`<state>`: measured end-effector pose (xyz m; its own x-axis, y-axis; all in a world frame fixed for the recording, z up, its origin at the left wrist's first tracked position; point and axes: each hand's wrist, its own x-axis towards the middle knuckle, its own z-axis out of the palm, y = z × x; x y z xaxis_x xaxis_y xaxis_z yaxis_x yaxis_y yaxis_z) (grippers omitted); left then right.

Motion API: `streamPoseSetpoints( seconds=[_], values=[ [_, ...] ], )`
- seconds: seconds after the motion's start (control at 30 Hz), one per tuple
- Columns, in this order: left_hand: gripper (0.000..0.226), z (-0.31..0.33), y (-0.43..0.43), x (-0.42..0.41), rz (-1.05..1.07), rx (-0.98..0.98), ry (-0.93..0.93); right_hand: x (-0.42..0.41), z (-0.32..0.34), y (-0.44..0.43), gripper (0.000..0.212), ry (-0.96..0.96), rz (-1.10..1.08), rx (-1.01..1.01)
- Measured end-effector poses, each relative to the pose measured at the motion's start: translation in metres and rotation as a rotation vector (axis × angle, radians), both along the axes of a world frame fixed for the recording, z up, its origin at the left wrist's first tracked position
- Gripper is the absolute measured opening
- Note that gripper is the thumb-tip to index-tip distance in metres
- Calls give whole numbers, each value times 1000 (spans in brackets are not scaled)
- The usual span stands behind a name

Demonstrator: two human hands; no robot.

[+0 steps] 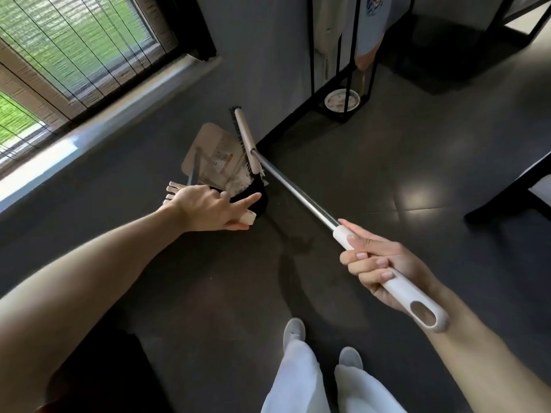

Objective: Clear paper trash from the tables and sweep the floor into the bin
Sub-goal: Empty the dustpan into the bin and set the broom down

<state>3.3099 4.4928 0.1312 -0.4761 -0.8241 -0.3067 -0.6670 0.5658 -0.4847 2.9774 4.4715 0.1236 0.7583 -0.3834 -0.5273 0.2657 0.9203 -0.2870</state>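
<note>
On the dark floor stands a beige dustpan (205, 138) with printed paper scraps (222, 160) and a white crumpled wad (238, 183) inside it. The broom head (246, 138), beige with black bristles, lies against the pan's open side, on the paper. Its metal pole (298, 195) runs back to a white grip, which my right hand (375, 263) grips. My left hand (205, 207) holds the beige top of the dustpan handle (250, 218), with the index finger stretched out.
A window with blinds (74, 55) fills the upper left above a pale sill. A black metal rack (343, 76) with hanging clothes and a plate (341, 99) at its base stands behind. Dark table legs (507, 198) are on the right. My white shoes (293, 332) are below.
</note>
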Motion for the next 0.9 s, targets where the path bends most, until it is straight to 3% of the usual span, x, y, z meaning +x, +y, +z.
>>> streamPoseSetpoints(
  seconds=[0.17,0.3,0.4,0.5,0.6,0.77,0.9],
  values=[
    [84,20,2,8,-1,-133,48,0,4,-11,46,-61,1,-21],
    [82,12,1,1,11,-78,-10,3,3,-19,45,-82,-1,-21],
    [70,-12,3,-12,-24,-125,52,4,-3,-19,45,-91,-17,6],
    [67,-34,-1,-23,58,-51,132,4,-13,-19,45,-81,-40,40],
    [66,-30,-15,-22,119,-28,151,2,-21,-20,39,-85,-56,90],
    [64,-4,-27,4,25,-122,193,-6,-28,-23,30,-81,-81,155],
    [88,37,-34,14,109,-248,268,-12,-25,-26,34,-60,-102,157]
  ],
)
